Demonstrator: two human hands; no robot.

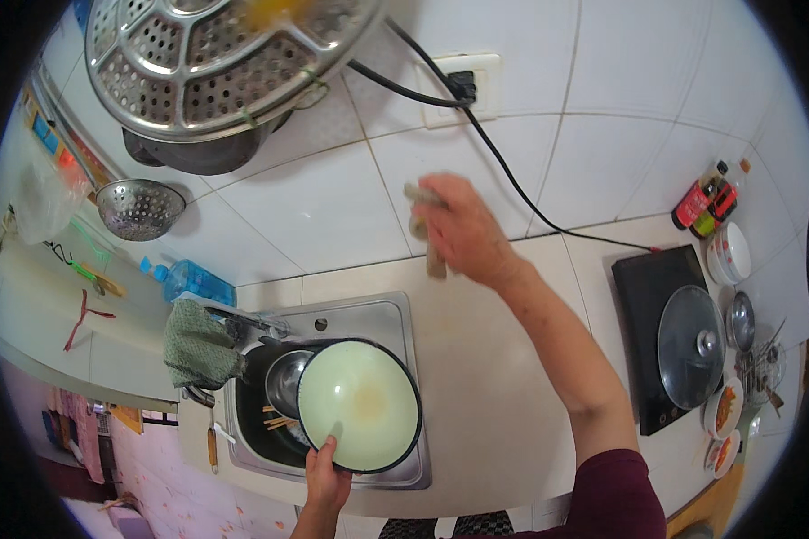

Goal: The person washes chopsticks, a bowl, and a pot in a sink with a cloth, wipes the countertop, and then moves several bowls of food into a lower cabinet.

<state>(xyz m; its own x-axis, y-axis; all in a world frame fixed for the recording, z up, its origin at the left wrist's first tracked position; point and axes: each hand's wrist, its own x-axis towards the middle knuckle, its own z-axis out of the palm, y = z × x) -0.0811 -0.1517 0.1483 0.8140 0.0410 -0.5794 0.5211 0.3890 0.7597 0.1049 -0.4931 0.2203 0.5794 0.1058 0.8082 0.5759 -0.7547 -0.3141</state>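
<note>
My left hand (pixel 327 475) grips the near rim of a pale green enamel basin (pixel 371 404), thumb on the inside. The basin has a dark rim and is tilted with its inside towards me, over the right part of the stainless steel sink (pixel 384 316). Inside the sink, a metal bowl (pixel 286 384) and several wooden chopsticks (pixel 280 423) show partly behind the basin. Up and to the right, my right hand (pixel 468 229) is raised above the counter before the tiled wall. A grey-brown item (pixel 435 264) sticks out of its fingers; blur hides what it is.
A green cloth (pixel 199 343) hangs over the faucet, beside a blue bottle (pixel 199 283). A glass lid (pixel 691 347) lies on a black induction cooker (pixel 627 290) at right. Its cord (pixel 512 172) runs to a wall socket. A perforated steamer tray (pixel 236 74) looms upper left.
</note>
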